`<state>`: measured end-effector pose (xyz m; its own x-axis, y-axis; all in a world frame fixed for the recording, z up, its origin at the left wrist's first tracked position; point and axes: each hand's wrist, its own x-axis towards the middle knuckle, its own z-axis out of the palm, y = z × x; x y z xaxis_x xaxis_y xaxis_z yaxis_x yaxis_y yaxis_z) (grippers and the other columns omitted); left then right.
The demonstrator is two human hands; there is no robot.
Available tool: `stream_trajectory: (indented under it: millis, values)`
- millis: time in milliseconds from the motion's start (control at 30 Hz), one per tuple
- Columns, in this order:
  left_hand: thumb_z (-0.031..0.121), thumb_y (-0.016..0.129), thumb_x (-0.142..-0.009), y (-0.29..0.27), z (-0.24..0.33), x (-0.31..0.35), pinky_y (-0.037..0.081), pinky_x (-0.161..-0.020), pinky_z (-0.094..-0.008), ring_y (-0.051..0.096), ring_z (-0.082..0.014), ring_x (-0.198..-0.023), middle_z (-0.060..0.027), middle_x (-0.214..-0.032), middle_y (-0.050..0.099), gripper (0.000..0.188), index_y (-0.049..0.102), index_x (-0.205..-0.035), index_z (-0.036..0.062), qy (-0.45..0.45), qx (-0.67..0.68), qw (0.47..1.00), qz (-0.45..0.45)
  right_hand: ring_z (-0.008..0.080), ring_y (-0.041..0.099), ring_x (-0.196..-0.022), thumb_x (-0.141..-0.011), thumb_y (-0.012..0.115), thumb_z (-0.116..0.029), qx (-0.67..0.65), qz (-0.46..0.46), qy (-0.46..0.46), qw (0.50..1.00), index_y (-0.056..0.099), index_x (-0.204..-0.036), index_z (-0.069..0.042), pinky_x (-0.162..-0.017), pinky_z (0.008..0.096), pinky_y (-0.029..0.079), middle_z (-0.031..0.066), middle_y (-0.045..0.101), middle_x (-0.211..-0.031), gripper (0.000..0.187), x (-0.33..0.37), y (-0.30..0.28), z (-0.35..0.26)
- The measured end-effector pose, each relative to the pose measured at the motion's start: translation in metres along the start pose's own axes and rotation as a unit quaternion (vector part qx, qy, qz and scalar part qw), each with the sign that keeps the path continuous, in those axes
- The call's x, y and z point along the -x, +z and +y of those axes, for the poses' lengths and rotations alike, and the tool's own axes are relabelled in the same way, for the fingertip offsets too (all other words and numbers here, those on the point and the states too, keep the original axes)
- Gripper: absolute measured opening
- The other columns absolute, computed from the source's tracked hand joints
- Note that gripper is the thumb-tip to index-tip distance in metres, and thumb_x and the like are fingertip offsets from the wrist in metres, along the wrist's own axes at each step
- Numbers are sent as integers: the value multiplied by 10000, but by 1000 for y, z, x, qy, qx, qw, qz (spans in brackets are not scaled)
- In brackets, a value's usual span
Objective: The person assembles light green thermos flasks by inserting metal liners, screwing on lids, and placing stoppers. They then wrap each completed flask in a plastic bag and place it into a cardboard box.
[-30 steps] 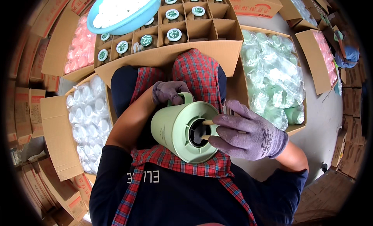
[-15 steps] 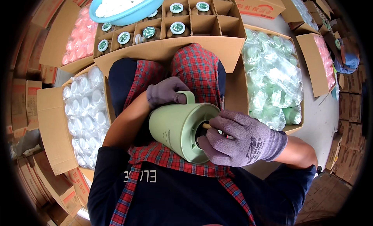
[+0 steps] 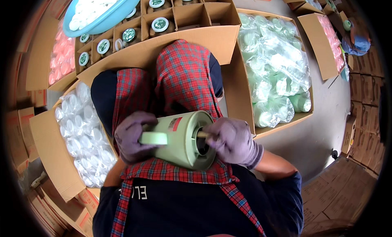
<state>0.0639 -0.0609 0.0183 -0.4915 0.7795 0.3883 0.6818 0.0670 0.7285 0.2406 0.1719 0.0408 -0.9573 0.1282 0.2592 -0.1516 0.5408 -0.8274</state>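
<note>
A pale green jug (image 3: 174, 149) with a side handle lies on its side across my lap, a red label on its wall. Its round end, with a dark recessed opening, faces right. My left hand (image 3: 132, 137), in a purple-grey glove, is closed on the jug at its handle. My right hand (image 3: 237, 142), gloved alike, pinches a thin tan stick-like tool (image 3: 201, 134) at that opening. The tool's far end is hidden inside, and motion slightly blurs the hands.
Ahead stands a divided carton (image 3: 196, 36) of glass-lined bottles with green tops, under a blue basin (image 3: 98, 23) of white pieces. Bagged green parts fill a carton (image 3: 250, 110) at right; bagged clear parts fill another (image 3: 47, 139) at left. Pink parts (image 3: 61, 61) sit farther left.
The jug has rolled, so its handle now faces me and a red label shows. My left hand has shifted with the handle; my right hand stays at the opening. The whole view has shifted.
</note>
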Motion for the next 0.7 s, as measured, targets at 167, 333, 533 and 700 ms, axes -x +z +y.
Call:
stream_trajectory:
  millis: [167, 333, 533, 700]
  values:
    - [259, 855, -614, 6, 2, -12, 567, -665, -407, 688, -350, -738, -215, -877, 672, 453, 545, -725, -53, 6, -4, 1000, 4, 337, 694, -740, -918, 666, -162, -12, 21, 65, 998, 638, -974, -11, -631, 394, 549, 169, 675, -838, 164, -7, -2, 4]
    - [285, 892, -599, 2, 6, -13, 574, -688, -358, 713, -294, -782, -185, -932, 718, 443, 635, -765, -36, -70, 1, 995, -72, 318, 657, -688, -892, 672, -125, 1, -6, -12, 1000, 644, -1051, -17, -587, 394, 526, 143, 643, -812, 194, 5, -15, 16]
    - [168, 842, -626, -3, -18, -22, 570, -714, -346, 724, -281, -798, -196, -957, 734, 301, 677, -782, -30, -131, 56, 981, -129, 118, 558, -609, -969, 594, -168, 25, 174, 73, 982, 647, -1044, 30, -541, 280, 462, 26, 623, -738, 219, 21, -118, -24]
    - [305, 740, -679, 9, -72, -64, 548, -763, -318, 697, -173, -805, -106, -892, 736, 440, 732, -981, -14, -253, 279, 881, -287, 234, 646, -870, -783, 710, -118, 86, -38, -240, 966, 694, -1032, -63, -796, 405, 554, 72, 598, -995, 255, -13, -69, 6]
